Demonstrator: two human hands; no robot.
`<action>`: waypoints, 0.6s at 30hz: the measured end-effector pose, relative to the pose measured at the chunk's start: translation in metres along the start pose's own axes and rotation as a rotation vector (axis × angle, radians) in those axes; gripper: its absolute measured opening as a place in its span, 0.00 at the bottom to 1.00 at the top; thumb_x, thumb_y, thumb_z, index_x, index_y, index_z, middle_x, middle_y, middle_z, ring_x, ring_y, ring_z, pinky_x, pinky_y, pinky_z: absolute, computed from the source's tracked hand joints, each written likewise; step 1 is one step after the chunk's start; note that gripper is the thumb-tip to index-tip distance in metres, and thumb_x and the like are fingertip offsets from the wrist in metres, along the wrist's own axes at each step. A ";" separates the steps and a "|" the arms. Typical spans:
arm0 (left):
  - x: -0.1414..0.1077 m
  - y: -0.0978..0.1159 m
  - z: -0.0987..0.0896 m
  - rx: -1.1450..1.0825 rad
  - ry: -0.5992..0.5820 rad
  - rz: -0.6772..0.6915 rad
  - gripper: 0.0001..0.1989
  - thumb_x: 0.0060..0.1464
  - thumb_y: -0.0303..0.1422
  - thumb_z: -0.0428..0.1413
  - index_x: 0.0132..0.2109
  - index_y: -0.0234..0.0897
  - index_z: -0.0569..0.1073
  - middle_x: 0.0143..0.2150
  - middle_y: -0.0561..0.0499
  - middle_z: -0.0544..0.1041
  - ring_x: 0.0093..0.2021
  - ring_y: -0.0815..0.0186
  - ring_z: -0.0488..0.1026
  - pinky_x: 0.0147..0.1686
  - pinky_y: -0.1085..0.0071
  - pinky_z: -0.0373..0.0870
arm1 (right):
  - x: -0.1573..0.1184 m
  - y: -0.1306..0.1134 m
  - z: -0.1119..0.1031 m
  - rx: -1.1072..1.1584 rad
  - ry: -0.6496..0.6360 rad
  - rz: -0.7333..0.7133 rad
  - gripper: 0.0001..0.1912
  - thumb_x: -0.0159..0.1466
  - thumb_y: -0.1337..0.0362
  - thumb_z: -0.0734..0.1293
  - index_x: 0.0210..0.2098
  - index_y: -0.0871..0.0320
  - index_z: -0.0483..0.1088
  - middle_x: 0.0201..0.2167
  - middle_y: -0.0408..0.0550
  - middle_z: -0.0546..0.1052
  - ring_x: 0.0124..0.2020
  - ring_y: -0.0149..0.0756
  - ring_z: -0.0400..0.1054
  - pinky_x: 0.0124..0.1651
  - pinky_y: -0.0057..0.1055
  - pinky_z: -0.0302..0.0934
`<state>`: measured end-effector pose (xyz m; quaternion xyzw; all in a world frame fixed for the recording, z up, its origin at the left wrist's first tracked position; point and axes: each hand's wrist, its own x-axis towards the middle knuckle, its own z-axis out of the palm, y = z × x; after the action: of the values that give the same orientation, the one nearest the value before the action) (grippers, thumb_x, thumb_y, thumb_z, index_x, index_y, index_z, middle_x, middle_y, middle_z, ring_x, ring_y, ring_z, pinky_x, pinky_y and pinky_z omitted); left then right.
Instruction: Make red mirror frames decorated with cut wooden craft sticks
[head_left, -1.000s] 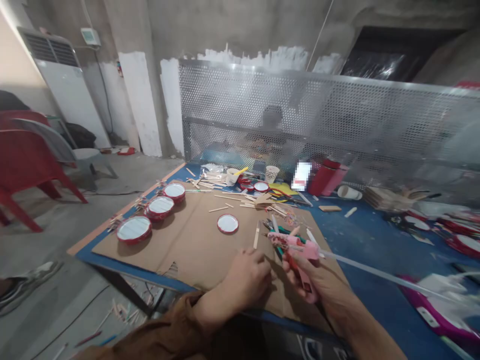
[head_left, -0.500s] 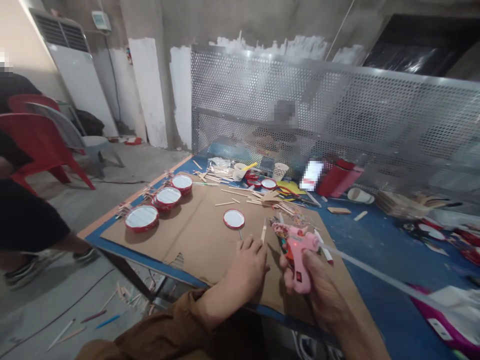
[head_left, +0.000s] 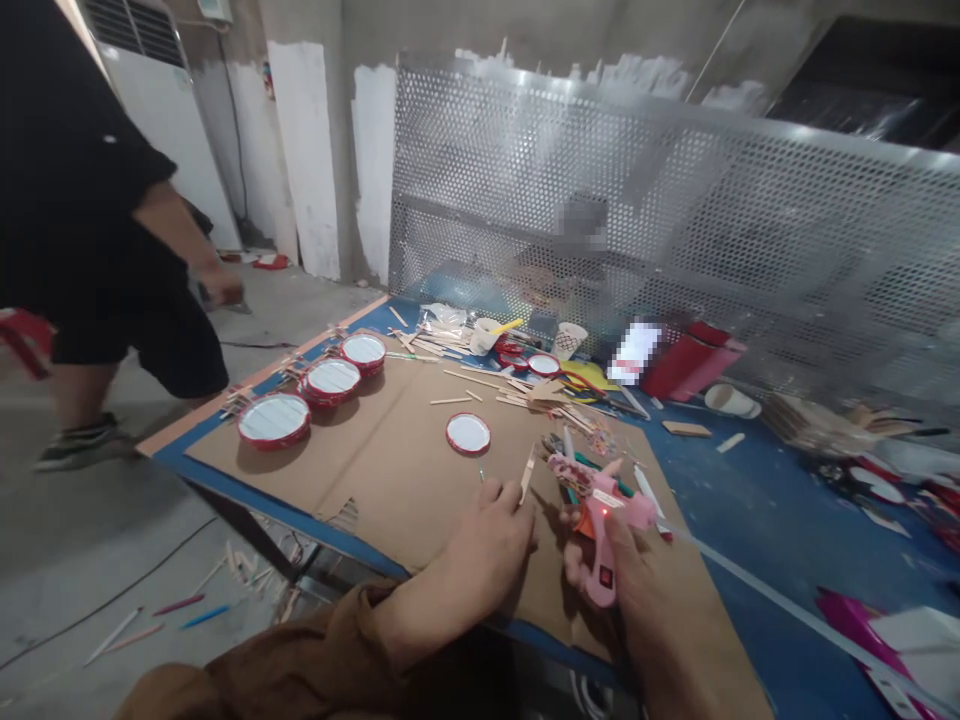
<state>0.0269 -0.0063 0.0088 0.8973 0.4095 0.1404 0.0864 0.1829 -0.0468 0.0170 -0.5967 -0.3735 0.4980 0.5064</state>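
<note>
My left hand point(head_left: 491, 540) rests low over the brown cardboard point(head_left: 405, 480), its fingers closed on a thin wooden stick point(head_left: 529, 474) that points up and away. A thin greenish piece point(head_left: 482, 470) also sticks out near its fingertips. In my right hand point(head_left: 630, 575) is a pink glue gun point(head_left: 602, 515) with a small red light lit; its nozzle end points left towards the stick, and a long clear glue stick point(head_left: 757, 585) trails from its back. Beyond my left hand lies a round white disc with a red rim point(head_left: 468, 433).
Several red-rimmed white discs point(head_left: 274, 420) stand along the left edge. Wooden sticks, paper cups point(head_left: 570, 340), a phone point(head_left: 634, 352) and a red box point(head_left: 690, 362) lie at the back. A person in black point(head_left: 112, 200) is at the left.
The person in black has come further into view at the left. The view has shifted slightly. My hands keep hold of the stick and the glue gun.
</note>
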 end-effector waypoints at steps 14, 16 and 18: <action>-0.001 -0.008 0.009 -0.028 0.033 0.136 0.10 0.61 0.30 0.47 0.46 0.36 0.69 0.44 0.45 0.72 0.45 0.61 0.64 0.46 0.64 0.64 | -0.001 -0.014 -0.006 -0.347 0.142 0.008 0.25 0.56 0.40 0.62 0.27 0.59 0.67 0.08 0.38 0.64 0.08 0.25 0.57 0.10 0.19 0.49; -0.001 -0.008 0.008 -0.026 0.030 0.147 0.11 0.62 0.31 0.46 0.48 0.37 0.69 0.46 0.45 0.72 0.47 0.61 0.64 0.46 0.64 0.63 | 0.001 -0.011 -0.008 -0.303 0.123 -0.050 0.25 0.54 0.41 0.64 0.28 0.58 0.66 0.12 0.38 0.67 0.08 0.24 0.56 0.09 0.19 0.48; -0.001 -0.008 0.006 -0.021 0.026 0.162 0.12 0.62 0.31 0.46 0.49 0.37 0.69 0.49 0.45 0.72 0.48 0.60 0.64 0.46 0.63 0.63 | 0.003 -0.009 -0.009 -0.290 0.110 -0.087 0.25 0.52 0.41 0.66 0.30 0.58 0.65 0.16 0.38 0.69 0.07 0.22 0.56 0.08 0.20 0.48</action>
<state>0.0225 -0.0024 0.0006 0.9246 0.3351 0.1630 0.0788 0.1933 -0.0438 0.0252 -0.6731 -0.4386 0.3830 0.4560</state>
